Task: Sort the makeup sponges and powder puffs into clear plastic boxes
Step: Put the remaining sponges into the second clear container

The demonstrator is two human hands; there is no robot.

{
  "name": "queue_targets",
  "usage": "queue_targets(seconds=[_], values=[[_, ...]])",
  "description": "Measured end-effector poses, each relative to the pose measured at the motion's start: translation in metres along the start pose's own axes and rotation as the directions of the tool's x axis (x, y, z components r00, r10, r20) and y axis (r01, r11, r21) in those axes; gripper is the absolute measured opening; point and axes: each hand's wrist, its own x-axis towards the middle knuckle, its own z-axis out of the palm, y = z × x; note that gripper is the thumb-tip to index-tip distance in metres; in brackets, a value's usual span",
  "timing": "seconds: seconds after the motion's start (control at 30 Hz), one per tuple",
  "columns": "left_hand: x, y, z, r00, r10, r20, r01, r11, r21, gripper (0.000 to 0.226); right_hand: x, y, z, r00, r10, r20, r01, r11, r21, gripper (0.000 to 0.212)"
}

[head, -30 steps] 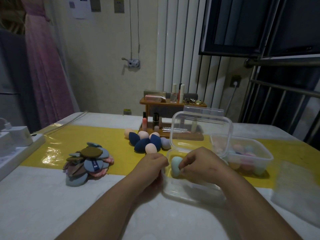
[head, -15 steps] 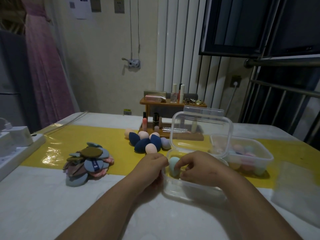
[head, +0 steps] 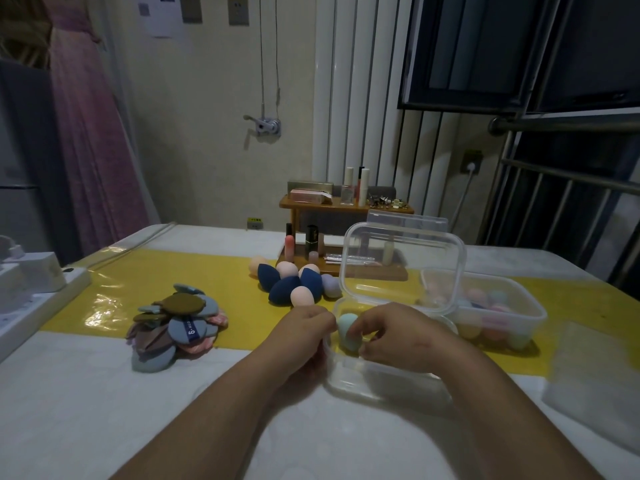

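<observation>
Head view: right hand (head: 398, 334) pinches a teal sponge (head: 347, 332) inside the open box (head: 381, 386), lower centre; left hand (head: 304, 329) grips its left rim. Second box (head: 533, 317), right, holds sponges. Loose sponges (head: 291, 285) at centre and puffs (head: 176, 327) at left lie unsorted.

The hinged lid (head: 401, 268) of the near clear plastic box (head: 381, 389) stands upright along its far edge and blocks any approach from behind. The box is open from above and from the near side. The left hand (head: 304, 330) grips its left wall. Inside, the right hand (head: 398, 337) pinches a teal egg-shaped sponge (head: 348, 332), filling that end. A second clear box of pastel sponges (head: 533, 323) stands just to the right. A cluster of navy and peach egg-shaped sponges (head: 294, 285) crowds the far left corner. Bare white tabletop (head: 104, 410) lies between the left forearm and the pile of flat round powder puffs (head: 176, 323).
</observation>
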Motion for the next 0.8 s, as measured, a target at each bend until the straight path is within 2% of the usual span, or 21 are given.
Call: queue_targets(seconds=[0.17,0.27,0.33,0.43,0.53,0.6,0.67,0.73,0.77,0.8], values=[[-0.003,0.002,0.001,1.000,-0.005,0.006,0.005,1.000,-0.016,0.033,0.000,0.001,-0.005,0.999,0.032,-0.002,-0.032,0.996,0.085,0.030],[-0.003,0.003,0.001,1.000,-0.015,-0.013,0.015,1.000,-0.015,0.031,-0.002,0.000,-0.008,0.998,0.064,-0.005,-0.062,0.980,0.188,0.028],[-0.004,0.003,0.001,0.999,-0.028,-0.022,0.028,0.999,-0.020,0.028,-0.004,0.000,-0.011,0.997,0.070,-0.036,-0.061,0.979,0.193,0.025],[-0.003,0.003,0.001,0.999,0.003,-0.050,0.000,0.998,0.056,0.026,-0.006,0.006,-0.013,0.987,0.043,-0.152,-0.020,0.989,0.147,0.018],[-0.001,0.004,-0.003,0.991,0.110,-0.076,-0.093,0.976,0.196,0.023,-0.007,0.008,-0.005,0.927,0.020,-0.373,0.027,0.992,0.120,0.012],[0.000,0.004,-0.006,0.987,0.145,-0.064,-0.125,0.960,0.251,0.025,-0.007,0.007,0.001,0.889,0.000,-0.458,0.038,0.996,0.075,0.023],[0.001,0.004,-0.009,0.985,0.155,-0.070,-0.133,0.960,0.245,0.027,-0.004,0.007,0.006,0.895,-0.019,-0.446,-0.006,0.998,-0.055,0.040],[0.004,0.005,-0.010,0.966,0.212,-0.150,-0.175,0.958,0.226,0.024,-0.004,0.007,0.004,0.907,-0.001,-0.421,-0.063,0.988,-0.139,0.046],[0.006,0.005,-0.012,0.938,0.262,-0.226,-0.195,0.940,0.280,0.022,-0.003,0.008,0.004,0.915,0.010,-0.403,-0.078,0.985,-0.153,0.047],[0.009,0.005,-0.014,0.892,0.329,-0.311,-0.182,0.890,0.419,0.016,-0.003,0.008,0.003,0.922,0.017,-0.387,-0.084,0.984,-0.158,0.046]])
